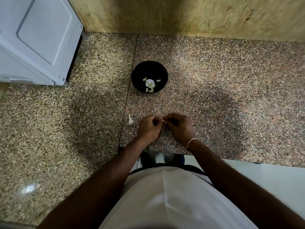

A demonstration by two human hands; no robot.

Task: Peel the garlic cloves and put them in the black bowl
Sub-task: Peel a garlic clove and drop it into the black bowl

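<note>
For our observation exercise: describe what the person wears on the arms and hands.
Both forearms are bare, with no sleeves in view. The right hand has a thin pale braided bracelet around its wrist. The left hand shows no bracelet, ring or glove.

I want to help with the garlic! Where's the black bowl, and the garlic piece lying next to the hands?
black bowl (137, 70): head view, on its dark inner wall.
garlic piece (130, 120): head view, on its white middle, left of the left hand (148, 128).
</note>
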